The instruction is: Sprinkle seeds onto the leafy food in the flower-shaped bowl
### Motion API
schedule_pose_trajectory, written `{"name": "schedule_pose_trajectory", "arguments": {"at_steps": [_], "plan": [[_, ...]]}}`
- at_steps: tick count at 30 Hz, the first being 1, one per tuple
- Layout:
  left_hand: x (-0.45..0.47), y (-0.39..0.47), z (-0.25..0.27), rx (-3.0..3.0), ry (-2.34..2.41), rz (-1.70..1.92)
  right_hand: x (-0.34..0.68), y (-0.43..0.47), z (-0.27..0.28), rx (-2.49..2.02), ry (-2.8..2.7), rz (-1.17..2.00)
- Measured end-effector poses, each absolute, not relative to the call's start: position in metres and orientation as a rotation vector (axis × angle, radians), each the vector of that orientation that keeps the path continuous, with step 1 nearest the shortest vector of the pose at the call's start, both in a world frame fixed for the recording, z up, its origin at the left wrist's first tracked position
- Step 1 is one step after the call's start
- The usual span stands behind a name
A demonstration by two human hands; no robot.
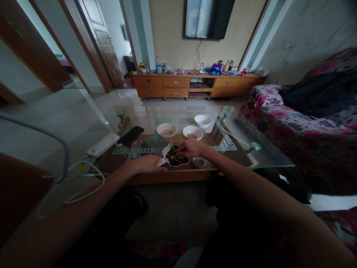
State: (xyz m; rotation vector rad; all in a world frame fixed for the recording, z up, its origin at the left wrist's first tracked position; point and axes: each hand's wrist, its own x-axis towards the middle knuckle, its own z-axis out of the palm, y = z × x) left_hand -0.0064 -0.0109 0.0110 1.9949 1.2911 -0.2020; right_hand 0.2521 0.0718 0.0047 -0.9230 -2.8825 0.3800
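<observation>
A white dish with a purple rim and a short handle [164,152] stands near the front edge of the glass table, holding dark and green bits in separate sections. At its handle is my left hand [147,164], thumb on one side and fingers on the other. My right hand [192,148] reaches over the dish's right part with fingertips pinched together at the contents; whatever is between them is too small to make out. Just right of the dish sits a small bowl [199,162] of mixed grey seeds. Behind are a bowl of pale nuts [166,131] and a bowl of yellowish pieces [192,133].
Another white bowl [203,121] stands farther back. Chopsticks [237,138] lie at the right of the glass table [267,158]. On the left are a black phone [131,136], a white power strip [103,145] and a looped white cable [86,201]. A flowered sofa [301,130] flanks the right.
</observation>
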Motion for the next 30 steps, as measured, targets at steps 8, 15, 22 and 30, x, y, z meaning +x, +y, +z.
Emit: {"name": "schedule_pose_trajectory", "arguments": {"at_steps": [8, 15, 22, 30], "plan": [[-0.006, -0.012, 0.012, 2.054, 1.292, -0.206, 0.252, 0.069, 0.015, -0.940, -2.838, 0.305], [-0.006, -0.010, 0.010, 2.103, 1.295, -0.224, 0.265, 0.078, 0.020, -1.135, -2.488, 0.190], [-0.007, -0.011, 0.010, 2.068, 1.315, -0.213, 0.286, 0.092, 0.012, -1.556, -2.287, 0.052], [-0.004, -0.013, 0.014, 2.061, 1.339, -0.220, 0.294, 0.101, 0.006, -1.740, -2.316, -0.002]]}}
